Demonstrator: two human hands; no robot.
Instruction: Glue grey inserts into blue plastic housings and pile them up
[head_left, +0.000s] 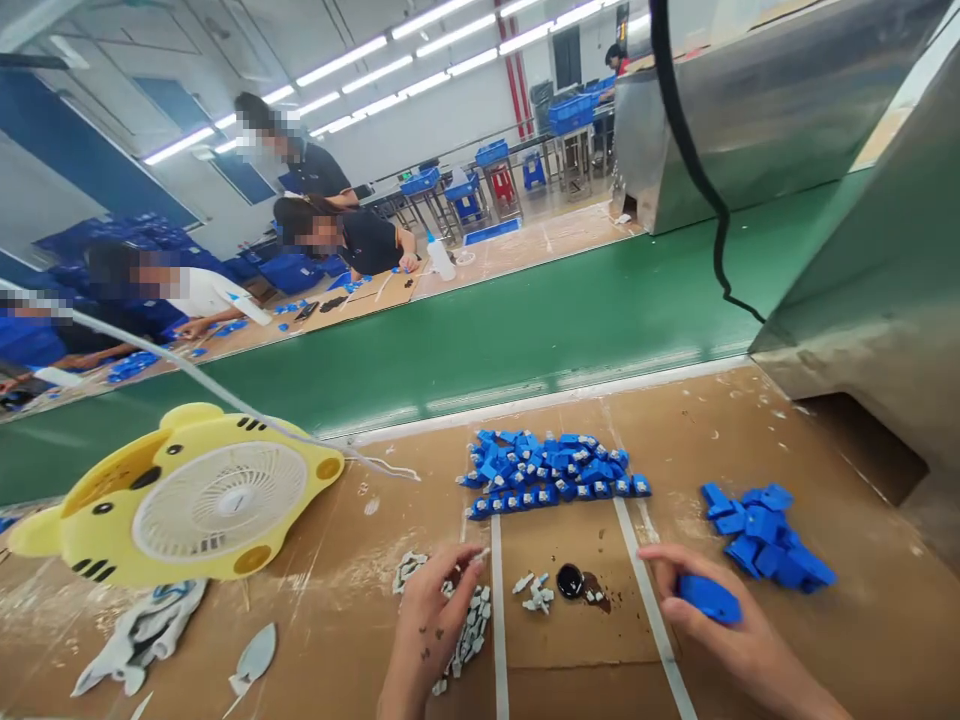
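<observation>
The left hand [433, 610] has its grip closed, thumb and fingertips pinching a small whitish piece [484, 553]. The right hand [712, 612] has its grip curled around a blue block [709, 598], which lies against the palm, while the index finger and thumb reach toward the left, their tips apart.

Under and just beside the left grip, a spread of grey-white pieces [474, 628] lies on the cardboard-covered bench [585, 690], partly hidden by the hand. Between the two grips are a small heap of pale pieces [537, 594] and, nearer the right grip, a small round dish [570, 581] holding something dark. A dark brown stain [598, 592] with a few pale bits on it spreads right beside the dish.

Beyond both grips, a crowded group of blue blocks with pale inserts [544, 462] sits behind a neater row of the same kind [559, 494]. To the right of the right grip and a little beyond it is a loose pile of blue blocks [769, 535].

Well to the left of the left grip stand a yellow animal-faced fan [225, 500] and, nearer the wearer, a crumpled pale cloth [154, 630]. Past the blue groups runs a green belt [480, 330], with several people [371, 240] on its far side.
</observation>
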